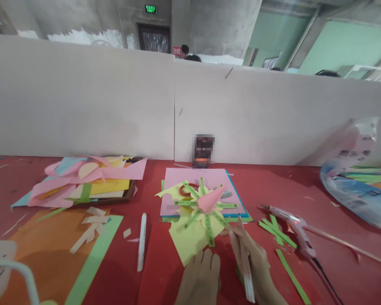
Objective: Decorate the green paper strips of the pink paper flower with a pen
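Note:
A paper flower with a pink cone at its centre and green strips radiating outward lies over pink and yellow-green paper. Several strips carry dark star shapes and small marks. My left hand lies flat just below it, fingers together and stretched forward, on the near edge of the yellow-green paper. To its right, my right hand has its fingers closed round a white marker, whose tip points up toward the flower's lower right.
A capped white marker lies left of centre. On the right are a glue gun, its cord and loose green strips. A tray of paper scraps stands at the left, orange paper before it. A white partition rises behind.

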Demonstrator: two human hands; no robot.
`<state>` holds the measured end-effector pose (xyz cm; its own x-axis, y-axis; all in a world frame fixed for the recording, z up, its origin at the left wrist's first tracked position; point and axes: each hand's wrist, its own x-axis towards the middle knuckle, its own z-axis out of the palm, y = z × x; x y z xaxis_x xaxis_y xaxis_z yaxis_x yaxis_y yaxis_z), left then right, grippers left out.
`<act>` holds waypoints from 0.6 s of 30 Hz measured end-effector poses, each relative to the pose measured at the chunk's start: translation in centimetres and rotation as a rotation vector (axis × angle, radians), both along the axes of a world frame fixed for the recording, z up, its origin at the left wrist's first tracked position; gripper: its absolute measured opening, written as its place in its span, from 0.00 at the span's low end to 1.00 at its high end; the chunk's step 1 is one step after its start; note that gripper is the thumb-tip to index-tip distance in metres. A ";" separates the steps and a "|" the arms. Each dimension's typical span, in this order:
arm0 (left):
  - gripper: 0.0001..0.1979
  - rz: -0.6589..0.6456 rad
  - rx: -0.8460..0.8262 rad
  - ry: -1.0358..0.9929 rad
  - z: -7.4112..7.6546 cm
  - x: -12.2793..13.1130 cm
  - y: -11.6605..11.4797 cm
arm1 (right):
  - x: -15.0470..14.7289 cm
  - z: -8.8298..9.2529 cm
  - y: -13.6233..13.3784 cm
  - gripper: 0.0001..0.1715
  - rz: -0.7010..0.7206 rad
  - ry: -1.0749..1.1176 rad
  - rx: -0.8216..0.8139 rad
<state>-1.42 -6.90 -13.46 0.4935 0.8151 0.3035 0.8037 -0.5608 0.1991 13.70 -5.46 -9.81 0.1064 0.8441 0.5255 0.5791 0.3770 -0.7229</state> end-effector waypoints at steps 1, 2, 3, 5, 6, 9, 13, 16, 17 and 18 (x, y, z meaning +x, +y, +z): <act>0.10 -0.008 0.000 -0.006 -0.3 0.0 0.1 | 0.0 0.1 0.1 0.08 0.005 -0.032 0.028; 0.11 -0.006 0.016 -0.004 -0.6 0.1 0.1 | 0.0 0.2 0.1 0.07 0.004 -0.051 0.051; 0.11 -0.011 0.031 -0.007 -0.8 0.1 0.2 | 0.0 0.2 0.2 0.07 0.001 -0.054 0.064; 0.11 -0.015 0.025 -0.012 -0.9 0.0 0.2 | 0.1 -0.1 0.2 0.07 -0.010 -0.021 0.058; 0.11 -0.015 -0.001 -0.005 -0.9 0.0 0.3 | 0.2 -0.4 0.2 0.08 -0.013 0.013 0.039; 0.10 -0.040 -0.088 0.012 -0.1 0.0 0.3 | 0.3 -1.0 0.2 0.13 -0.033 0.101 -0.032; 0.09 -0.010 -0.235 0.020 1.2 -0.1 0.1 | 0.3 -1.4 0.3 0.15 -0.066 0.086 -0.123; 0.09 -0.023 -0.226 0.029 1.8 -0.2 0.0 | 0.2 -1.5 0.9 0.14 -0.121 0.090 -0.039; 0.09 -0.024 -0.217 0.028 2.0 -0.2 0.0 | 0.1 -1.6 1.1 0.15 -0.119 0.098 0.012; 0.09 -0.024 -0.209 0.029 2.1 -0.3 -0.1 | 0.1 -1.7 1.2 0.15 -0.121 0.102 0.032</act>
